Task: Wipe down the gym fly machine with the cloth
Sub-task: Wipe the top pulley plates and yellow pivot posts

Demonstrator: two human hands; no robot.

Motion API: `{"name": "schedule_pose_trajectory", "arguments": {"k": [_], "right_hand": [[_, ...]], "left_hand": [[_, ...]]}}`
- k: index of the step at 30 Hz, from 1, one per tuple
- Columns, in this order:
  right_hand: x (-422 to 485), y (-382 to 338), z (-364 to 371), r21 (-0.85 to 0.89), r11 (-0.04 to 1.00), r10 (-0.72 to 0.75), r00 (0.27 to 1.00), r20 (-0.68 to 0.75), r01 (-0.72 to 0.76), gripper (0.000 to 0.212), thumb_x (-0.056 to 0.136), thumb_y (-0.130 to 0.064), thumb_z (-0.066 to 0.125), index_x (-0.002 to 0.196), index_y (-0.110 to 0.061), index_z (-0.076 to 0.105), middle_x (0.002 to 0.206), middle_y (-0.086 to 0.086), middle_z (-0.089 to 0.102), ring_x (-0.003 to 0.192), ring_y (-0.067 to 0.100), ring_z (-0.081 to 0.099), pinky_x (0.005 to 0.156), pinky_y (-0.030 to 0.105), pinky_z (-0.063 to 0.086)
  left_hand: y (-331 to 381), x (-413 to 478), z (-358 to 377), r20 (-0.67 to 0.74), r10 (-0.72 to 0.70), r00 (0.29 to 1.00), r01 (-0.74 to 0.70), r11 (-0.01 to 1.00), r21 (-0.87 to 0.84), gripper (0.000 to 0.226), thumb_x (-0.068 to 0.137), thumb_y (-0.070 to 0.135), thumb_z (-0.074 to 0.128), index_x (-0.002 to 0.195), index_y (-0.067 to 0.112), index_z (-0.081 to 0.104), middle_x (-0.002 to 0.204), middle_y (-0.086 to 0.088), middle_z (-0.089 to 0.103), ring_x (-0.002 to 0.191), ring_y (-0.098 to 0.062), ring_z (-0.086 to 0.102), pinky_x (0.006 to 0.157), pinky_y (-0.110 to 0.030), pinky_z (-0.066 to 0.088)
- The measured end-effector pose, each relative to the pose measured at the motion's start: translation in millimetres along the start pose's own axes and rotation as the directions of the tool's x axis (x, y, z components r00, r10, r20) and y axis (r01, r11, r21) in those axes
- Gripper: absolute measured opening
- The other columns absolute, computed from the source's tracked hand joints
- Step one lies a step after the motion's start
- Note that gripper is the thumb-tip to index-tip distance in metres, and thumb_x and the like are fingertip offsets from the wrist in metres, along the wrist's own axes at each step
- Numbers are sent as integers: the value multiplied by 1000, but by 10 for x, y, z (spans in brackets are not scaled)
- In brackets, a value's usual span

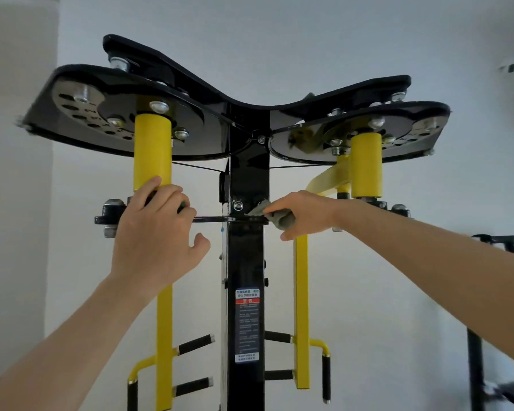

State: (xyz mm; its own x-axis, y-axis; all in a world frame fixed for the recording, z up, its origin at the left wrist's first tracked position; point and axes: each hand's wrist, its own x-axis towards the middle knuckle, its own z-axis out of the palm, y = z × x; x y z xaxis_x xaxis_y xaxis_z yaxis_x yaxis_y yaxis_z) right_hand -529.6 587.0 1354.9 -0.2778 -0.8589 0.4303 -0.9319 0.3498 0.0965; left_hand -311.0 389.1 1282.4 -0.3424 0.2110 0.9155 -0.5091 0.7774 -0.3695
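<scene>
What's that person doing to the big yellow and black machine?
Someone is wiping the gym fly machine. Their right hand presses a grey cloth against the black middle post, where the crossbar meets it. Their left hand holds onto the crossbar below the left yellow tube.

A blue-and-white paper sticker (247, 324) with a red band stands on the black steel central column (245, 256); its Chinese print is too small to read. The round silver perforated plate (72, 97) at upper left carries blurred digits 2, 3, 4 beside its holes.
</scene>
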Motion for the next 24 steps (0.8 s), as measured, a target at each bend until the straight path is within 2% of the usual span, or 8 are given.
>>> {"name": "schedule_pose_trajectory", "arguments": {"k": [4, 7, 11, 14, 16, 18, 20, 24], "right_hand": [[-266, 86, -254, -3, 1000, 7, 997, 78, -7, 51, 80, -12, 74, 126, -30, 63, 92, -5, 66, 67, 6, 65, 50, 15, 50], [-475, 103, -339, -19, 1000, -23, 996, 87, 24, 40, 85, -5, 64, 117, -29, 64, 89, -4, 67, 72, 20, 69, 59, 37, 60], [-704, 82, -337, -73, 994, -76, 997, -8, 75, 49, 86, 0, 58, 123, -32, 63, 85, -25, 60, 82, 7, 62, 68, 21, 50], [-861, 72, -353, -15, 995, -99, 994, -50, 98, 55, 84, 8, 52, 125, -26, 65, 80, -20, 65, 83, 12, 68, 72, 33, 60], [-933, 72, -360, 35, 993, -109, 989, -97, 112, 57, 83, 12, 51, 126, -21, 67, 81, -18, 66, 81, 14, 69, 67, 32, 60], [-985, 73, -352, 99, 986, -118, 980, -158, 135, 56, 83, 14, 53, 126, -18, 68, 85, -11, 68, 79, 16, 70, 61, 28, 58], [-1028, 65, -335, 125, 982, -115, 968, -225, 145, 49, 87, 10, 57, 127, -17, 66, 95, 0, 72, 85, 21, 70, 69, 34, 60], [-1084, 111, -288, 148, 973, -107, 916, -386, 176, 50, 80, 4, 73, 126, -13, 62, 105, -2, 66, 85, 12, 64, 70, 17, 54]], "left_hand": [[15, -13, 76, -65, -12, 998, 13, 1000, 4, 42, 81, 37, 53, 89, 4, 78, 100, -10, 71, 111, -30, 60, 119, -48, 28], [81, -3, 106, -74, -54, 996, 56, 998, 25, 46, 83, 39, 50, 88, 3, 77, 100, -11, 70, 116, -31, 59, 119, -50, 24], [237, 35, 105, -37, -152, 988, 153, 988, 22, 51, 83, 46, 47, 90, 6, 79, 104, -11, 71, 121, -33, 53, 119, -53, 18], [452, 148, 79, 65, -198, 978, 201, 978, -52, 46, 82, 51, 50, 90, 16, 80, 111, -6, 70, 129, -32, 49, 120, -54, 13], [646, 259, 79, 111, -166, 980, 187, 958, -219, 38, 82, 51, 57, 95, 22, 78, 114, -2, 69, 127, -28, 51, 118, -53, 19], [860, 388, 81, 146, -110, 983, 169, 853, -495, 38, 84, 50, 62, 109, 24, 74, 118, 4, 65, 121, -22, 54, 108, -46, 35], [1071, 534, 73, 188, -53, 981, 174, 679, -713, 46, 86, 51, 63, 127, 29, 63, 123, 13, 58, 119, -12, 51, 98, -37, 44], [1391, 829, 37, 227, 36, 973, 197, 380, -904, 59, 80, 49, 72, 132, 34, 51, 123, 22, 57, 110, -1, 58, 91, -33, 55]]}}
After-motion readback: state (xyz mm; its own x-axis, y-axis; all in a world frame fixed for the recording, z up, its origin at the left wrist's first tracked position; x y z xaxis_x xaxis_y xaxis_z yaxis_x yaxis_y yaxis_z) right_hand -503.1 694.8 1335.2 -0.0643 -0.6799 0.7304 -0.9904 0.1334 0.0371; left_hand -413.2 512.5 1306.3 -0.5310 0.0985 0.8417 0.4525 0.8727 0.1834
